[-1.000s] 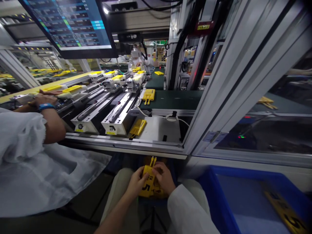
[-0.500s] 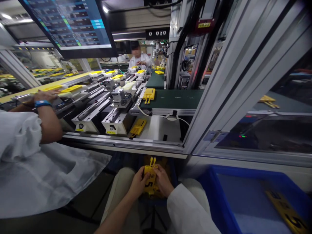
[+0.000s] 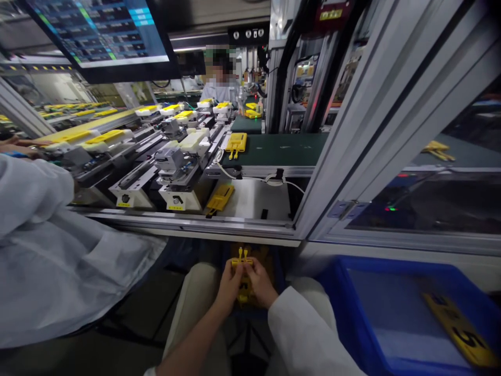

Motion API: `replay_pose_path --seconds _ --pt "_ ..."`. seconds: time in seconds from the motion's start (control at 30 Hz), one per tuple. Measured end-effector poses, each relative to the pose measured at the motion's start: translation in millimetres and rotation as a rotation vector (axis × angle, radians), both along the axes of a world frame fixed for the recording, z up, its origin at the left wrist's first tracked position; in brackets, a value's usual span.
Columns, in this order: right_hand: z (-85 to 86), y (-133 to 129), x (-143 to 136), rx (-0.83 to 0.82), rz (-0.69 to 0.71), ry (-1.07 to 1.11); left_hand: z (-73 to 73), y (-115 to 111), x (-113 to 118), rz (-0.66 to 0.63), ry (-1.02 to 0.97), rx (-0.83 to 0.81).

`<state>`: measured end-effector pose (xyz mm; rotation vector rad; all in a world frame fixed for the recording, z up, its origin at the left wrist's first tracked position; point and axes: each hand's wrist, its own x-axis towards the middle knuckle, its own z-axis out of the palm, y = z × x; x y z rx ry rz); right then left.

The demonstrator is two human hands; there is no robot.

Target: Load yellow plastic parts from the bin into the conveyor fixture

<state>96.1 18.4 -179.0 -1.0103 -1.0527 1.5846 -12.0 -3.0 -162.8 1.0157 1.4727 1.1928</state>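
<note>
While both the left hand point(image 3: 230, 282) and right hand point(image 3: 260, 280) grip a yellow part point(image 3: 242, 261), its writing is hidden

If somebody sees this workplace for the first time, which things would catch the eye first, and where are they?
Bottom centre, the left hand and right hand together hold a small yellow part over the lap. Beyond them, rows of machine carriages bearing yellow pieces run away across the line, beneath a large screen at top left. At bottom right stands a bright blue bin with a yellow plate inside.
</note>
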Motion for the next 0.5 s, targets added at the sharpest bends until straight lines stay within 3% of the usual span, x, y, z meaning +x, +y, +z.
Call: replay_pose_path --seconds 0.1,0.23,0.3,0.37,0.5 --pt "-4.7 2 2 0.117 -0.069 -0.131 0.1 4 14 0.132 0.014 0.037" --pt "-4.1 6 7 0.122 -0.106 -0.183 6.4 12 20 0.137 -0.016 0.047" --pt "-2.1 8 11 0.066 -0.087 -0.136 14.7 16 13 0.03 0.061 0.043" --pt "0.1 12 14 -0.015 -0.064 -0.007 28.6 17 2 -0.156 0.233 0.067" --pt "-0.7 25 22 -0.112 -0.085 0.133 75.0 8 -22 -0.444 0.658 0.178"
